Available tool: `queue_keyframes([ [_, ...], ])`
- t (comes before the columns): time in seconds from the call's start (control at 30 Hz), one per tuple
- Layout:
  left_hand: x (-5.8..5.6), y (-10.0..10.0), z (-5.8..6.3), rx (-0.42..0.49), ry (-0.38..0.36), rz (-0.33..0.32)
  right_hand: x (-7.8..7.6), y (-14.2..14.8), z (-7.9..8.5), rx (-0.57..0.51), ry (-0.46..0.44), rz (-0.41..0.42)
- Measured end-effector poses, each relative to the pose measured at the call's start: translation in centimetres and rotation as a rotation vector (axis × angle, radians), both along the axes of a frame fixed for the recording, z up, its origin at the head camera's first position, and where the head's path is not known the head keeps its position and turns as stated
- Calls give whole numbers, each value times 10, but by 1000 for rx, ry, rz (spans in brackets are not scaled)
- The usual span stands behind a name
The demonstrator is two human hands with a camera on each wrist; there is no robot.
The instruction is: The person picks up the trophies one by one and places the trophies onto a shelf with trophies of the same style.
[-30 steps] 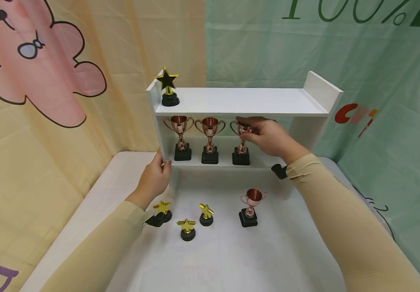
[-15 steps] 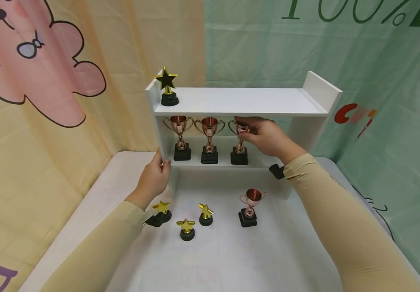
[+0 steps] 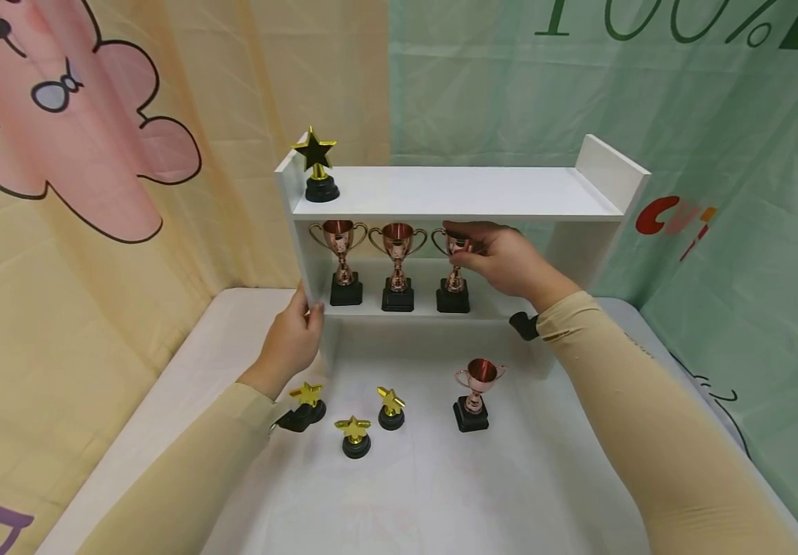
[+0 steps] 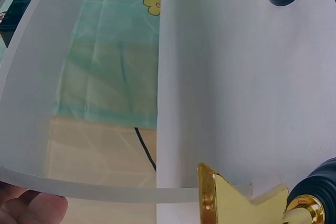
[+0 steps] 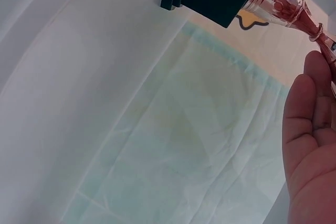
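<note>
My right hand (image 3: 506,258) grips the cup of a rose-gold trophy (image 3: 453,284), whose black base is on the middle shelf. In the right wrist view, the fingers (image 5: 302,114) lie alongside this trophy's stem (image 5: 310,24). Left of it on the same shelf stand two matching trophies, one in the middle (image 3: 398,266) and one at the left end (image 3: 345,262). With its thumb at the front edge, my left hand (image 3: 291,339) holds the left side panel of the white shelf unit (image 3: 440,193). Its other fingers are mostly hidden behind the panel.
A gold star trophy (image 3: 318,166) stands on the top shelf at left. Several small star trophies, including one in front (image 3: 354,436), stand on the white tabletop (image 3: 426,501). Another rose-gold trophy (image 3: 476,395) is at right. Curtains (image 3: 510,92) hang close behind.
My right hand has shifted the third rose-gold trophy slightly left along the middle shelf, closer to the other two. My left hand keeps its place on the side panel.
</note>
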State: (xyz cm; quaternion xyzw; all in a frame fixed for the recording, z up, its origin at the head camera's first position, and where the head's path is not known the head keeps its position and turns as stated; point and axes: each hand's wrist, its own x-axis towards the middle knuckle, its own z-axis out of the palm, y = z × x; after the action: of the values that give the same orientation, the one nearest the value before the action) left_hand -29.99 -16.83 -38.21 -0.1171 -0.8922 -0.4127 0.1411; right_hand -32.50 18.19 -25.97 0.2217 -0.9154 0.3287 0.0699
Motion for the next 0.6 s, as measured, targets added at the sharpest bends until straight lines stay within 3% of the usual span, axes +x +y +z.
queue_keyframes([
  [0.6, 1, 0, 1, -14, 1, 9, 0, -1, 1, -5, -15, 5],
])
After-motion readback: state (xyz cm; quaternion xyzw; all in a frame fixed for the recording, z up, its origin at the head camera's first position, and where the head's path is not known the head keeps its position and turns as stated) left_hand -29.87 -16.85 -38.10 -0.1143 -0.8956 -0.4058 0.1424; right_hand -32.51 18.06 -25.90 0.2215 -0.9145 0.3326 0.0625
